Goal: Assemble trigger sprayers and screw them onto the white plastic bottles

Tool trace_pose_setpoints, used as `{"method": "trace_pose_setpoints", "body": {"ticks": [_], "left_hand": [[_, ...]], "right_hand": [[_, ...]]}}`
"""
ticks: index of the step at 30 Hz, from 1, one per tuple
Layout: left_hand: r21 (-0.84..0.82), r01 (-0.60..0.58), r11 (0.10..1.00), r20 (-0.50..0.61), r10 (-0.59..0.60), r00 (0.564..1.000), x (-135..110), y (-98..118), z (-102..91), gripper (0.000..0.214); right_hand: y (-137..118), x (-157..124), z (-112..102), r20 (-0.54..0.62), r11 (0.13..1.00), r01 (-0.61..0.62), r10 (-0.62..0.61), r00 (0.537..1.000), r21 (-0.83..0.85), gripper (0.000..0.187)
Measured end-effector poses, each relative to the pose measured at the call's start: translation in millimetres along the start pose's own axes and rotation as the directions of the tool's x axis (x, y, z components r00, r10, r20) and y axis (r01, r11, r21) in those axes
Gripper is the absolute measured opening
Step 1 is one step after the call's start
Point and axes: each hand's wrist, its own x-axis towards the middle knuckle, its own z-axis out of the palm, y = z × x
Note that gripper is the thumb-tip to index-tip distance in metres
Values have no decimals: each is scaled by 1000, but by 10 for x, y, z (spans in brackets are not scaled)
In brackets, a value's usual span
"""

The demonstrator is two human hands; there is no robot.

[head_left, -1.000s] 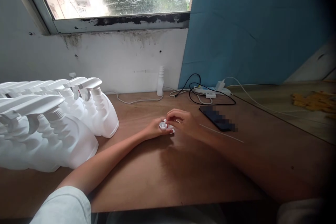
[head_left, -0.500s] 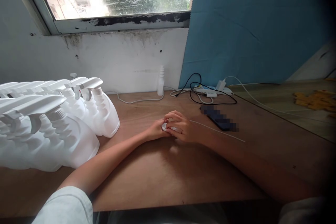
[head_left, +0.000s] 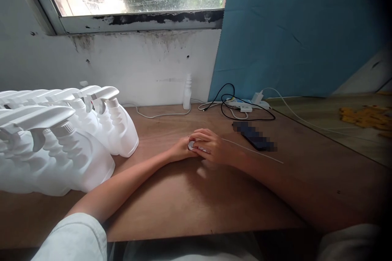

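Close together over the middle of the table, my left hand (head_left: 180, 149) and my right hand (head_left: 211, 145) are both closed around a white trigger sprayer head (head_left: 191, 145). Most of it is covered by my fingers; only a pale rounded end shows between them. Its thin white dip tube (head_left: 254, 151) sticks out to the right behind my right hand and slants over the tabletop. The fingers of my right hand curl over the top, while those of my left hand are largely hidden behind.
Rows of white spray bottles (head_left: 88, 151) crowd the table's left side. A small white bottle (head_left: 187, 94) stands by the wall. Behind my right forearm lie a dark phone (head_left: 255, 136), a black cable (head_left: 232, 119) and a power strip (head_left: 260, 104). The wooden table (head_left: 171, 208) ends near my body.
The view has tilted slightly, so everything sits a little higher in the picture. Both hands keep nearly the same grip on the sprayer head.
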Motion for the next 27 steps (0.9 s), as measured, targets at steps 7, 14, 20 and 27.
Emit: {"method": "trace_pose_setpoints", "body": {"ticks": [7,14,20,27], "left_hand": [[-1,-19,1000,23,19,1000,0,-55,11,33],[-82,-7,997,21,8,1000,5,11,12,39],[-13,-14,1000,32,14,999,-1,15,2,29],[1,-24,1000,26,24,999,1,23,8,27]], "right_hand": [[-50,-7,18,-35,999,-47,48,998,4,17],[-39,54,45,27,996,-47,45,999,77,15],[-73,14,32,14,991,-88,87,996,97,16],[-31,-17,6,-45,999,32,-33,998,-34,10]]}}
